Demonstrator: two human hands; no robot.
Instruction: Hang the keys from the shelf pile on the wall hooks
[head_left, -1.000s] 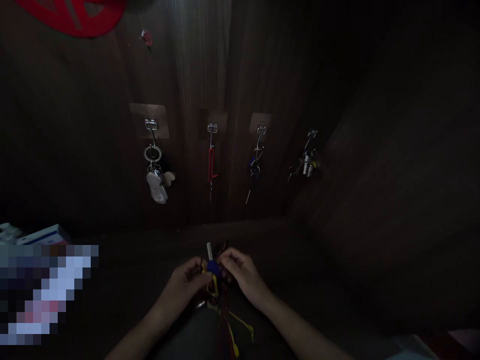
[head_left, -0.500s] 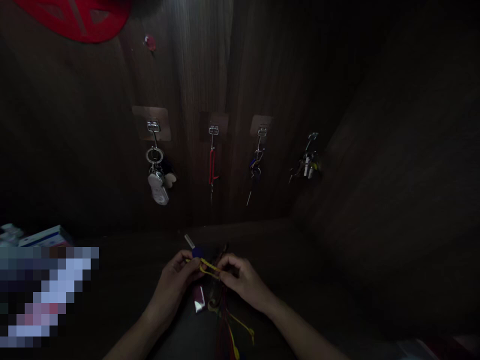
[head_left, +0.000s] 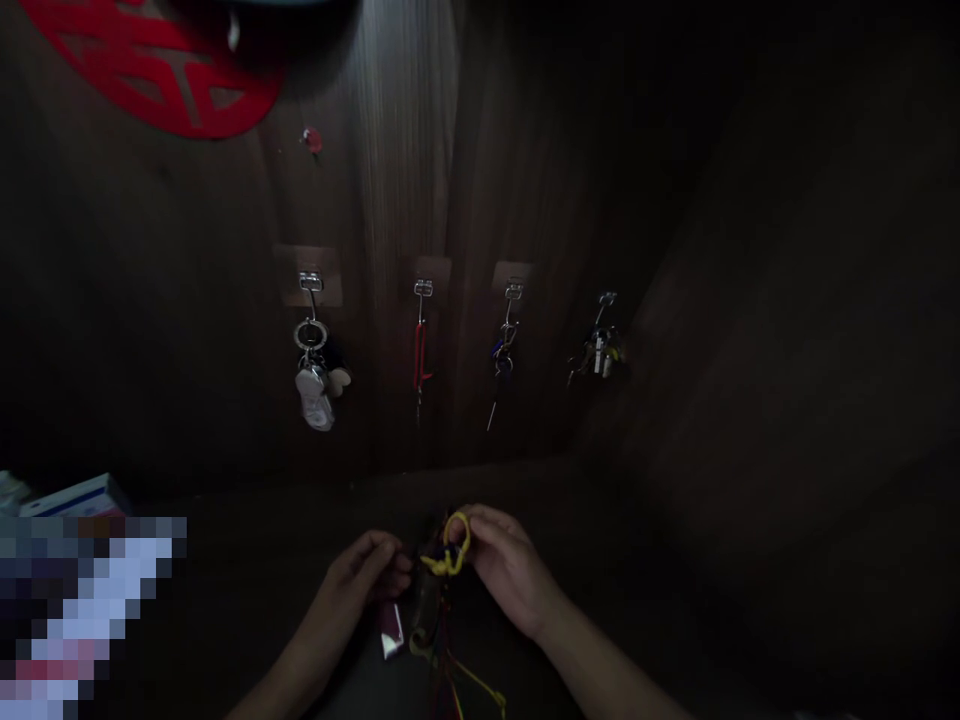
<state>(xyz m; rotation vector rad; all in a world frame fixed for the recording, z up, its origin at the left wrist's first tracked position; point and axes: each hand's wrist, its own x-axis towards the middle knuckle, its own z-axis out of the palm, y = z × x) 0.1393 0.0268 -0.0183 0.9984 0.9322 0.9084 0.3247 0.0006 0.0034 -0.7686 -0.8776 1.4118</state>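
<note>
Near the bottom middle, my right hand (head_left: 510,565) pinches a loop of yellow cord (head_left: 466,545) between thumb and fingers. The loop stands up as a ring, with its lower end near dark strands. To the left, my left hand (head_left: 360,580) is closed, its fingertips pressed together beside the cord; what they hold, if anything, is lost in the dark. Below, red and yellow strings (head_left: 480,682) hang or lie in a tangle. A small dark-red packet with a shiny white end (head_left: 391,630) lies under my left fingers, next to a brownish curled piece (head_left: 421,635).
On the dark wooden back panel hang several metal hooks, holding a grey key fob bunch (head_left: 315,395), a red strap (head_left: 420,355), a keyring (head_left: 504,365) and a key bunch (head_left: 602,352). A red cut-out (head_left: 187,100) is higher up. Boxes (head_left: 75,497) stand at left.
My hands have moved apart, and the yellow cord stretched between them is now a loop in my right fingers. The blue-headed key by my left hand is no longer visible. The view has tilted up.
</note>
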